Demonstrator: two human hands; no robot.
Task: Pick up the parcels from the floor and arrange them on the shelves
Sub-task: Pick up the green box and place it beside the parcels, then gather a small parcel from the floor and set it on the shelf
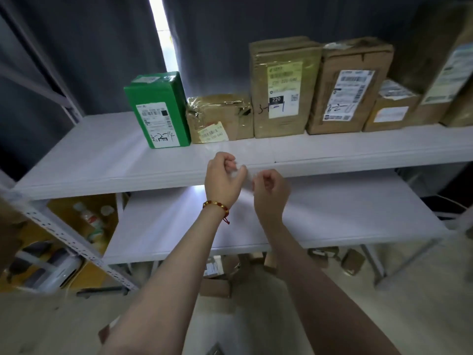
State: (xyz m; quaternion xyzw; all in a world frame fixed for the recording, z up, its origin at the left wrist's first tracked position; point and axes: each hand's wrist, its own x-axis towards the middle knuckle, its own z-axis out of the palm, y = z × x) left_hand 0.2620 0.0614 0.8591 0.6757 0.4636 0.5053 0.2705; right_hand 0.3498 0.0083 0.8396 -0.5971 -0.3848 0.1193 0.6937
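Fingers (230,163) of the left hand (222,181) and of the right hand (271,194) are curled narrow, close together, at the front edge of the upper shelf (102,160). A pale blur lies between them; whether they pinch anything cannot be told. No parcel is held.

Positions, largest item first:
- lower shelf (332,221): directly below the fingers
- tall brown parcels (281,80): beyond the fingers, to their right, upright and side by side
- green parcel (157,111): beyond the fingers, to their left, upright
- low taped parcel (217,119): straight beyond the fingers, between the green parcel and the tall ones
- small brown parcel (391,111): far right of the fingers
- floor parcels (215,286): well below the fingers, on the floor (422,316) under the lower shelf, partly hidden

Handling (estimated): cardboard, stiff at edges and corners, probably light in these small sizes. Glossy tape is likely slippery, and dented panels may give. Take hold across two opposite side faces, near the corners, clear of tape and labels
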